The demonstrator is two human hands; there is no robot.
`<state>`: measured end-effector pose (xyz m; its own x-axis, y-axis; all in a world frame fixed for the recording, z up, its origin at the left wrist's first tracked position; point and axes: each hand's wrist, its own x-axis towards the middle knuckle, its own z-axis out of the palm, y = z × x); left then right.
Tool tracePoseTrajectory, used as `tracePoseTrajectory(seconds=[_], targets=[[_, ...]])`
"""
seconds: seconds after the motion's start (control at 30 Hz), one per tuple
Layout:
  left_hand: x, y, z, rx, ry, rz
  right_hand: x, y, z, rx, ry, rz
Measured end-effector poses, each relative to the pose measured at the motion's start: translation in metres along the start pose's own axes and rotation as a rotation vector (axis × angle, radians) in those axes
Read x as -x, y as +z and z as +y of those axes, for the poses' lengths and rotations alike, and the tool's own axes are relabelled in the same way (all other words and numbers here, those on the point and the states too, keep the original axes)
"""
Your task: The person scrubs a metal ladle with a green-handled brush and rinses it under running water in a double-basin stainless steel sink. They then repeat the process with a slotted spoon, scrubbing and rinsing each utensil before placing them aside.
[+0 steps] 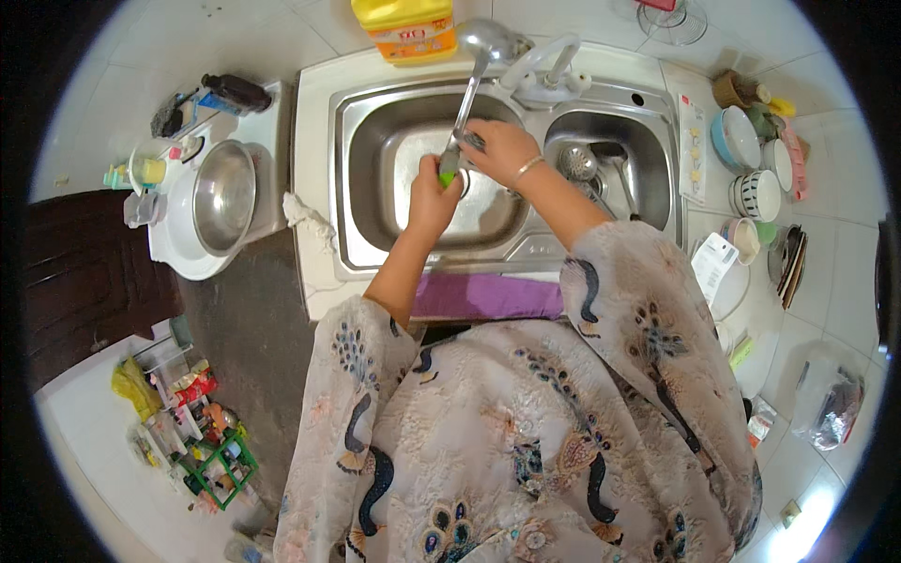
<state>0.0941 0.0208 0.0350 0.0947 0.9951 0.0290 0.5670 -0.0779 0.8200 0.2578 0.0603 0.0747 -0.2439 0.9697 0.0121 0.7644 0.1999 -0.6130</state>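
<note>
My left hand (435,199) is closed round the green-and-grey handle of a metal ladle (466,98) over the large sink basin (375,155). The ladle's round bowl points away from me, close beside the white faucet (554,75). My right hand (502,150), with a bracelet at its wrist, is closed at the top of the handle, where the metal shaft begins. Something small and dark shows between its fingers; I cannot make out what it is. In the smaller basin on the right lie a slotted skimmer (577,162) and a dark-headed utensil (615,159).
A yellow jug (408,28) stands behind the sink. On the left, a steel bowl (225,197) rests by a white basin (178,230). Stacked bowls (737,139) line the right counter. A purple cloth (488,296) lies along the front edge, a white rag (308,221) at the left corner.
</note>
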Motion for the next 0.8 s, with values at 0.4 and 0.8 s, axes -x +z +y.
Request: tracePoseTrajectory(seconds=[0.4,0.8], targets=[[-0.026,0.034,-0.022,0.261,-0.052,-0.057,-0.097,-0.022,0.101,0.362,0.408,-0.052],[-0.039,0.057,-0.013,0.255,-0.060,-0.057,-0.021,-0.035,0.064,-0.203,0.133,0.040]])
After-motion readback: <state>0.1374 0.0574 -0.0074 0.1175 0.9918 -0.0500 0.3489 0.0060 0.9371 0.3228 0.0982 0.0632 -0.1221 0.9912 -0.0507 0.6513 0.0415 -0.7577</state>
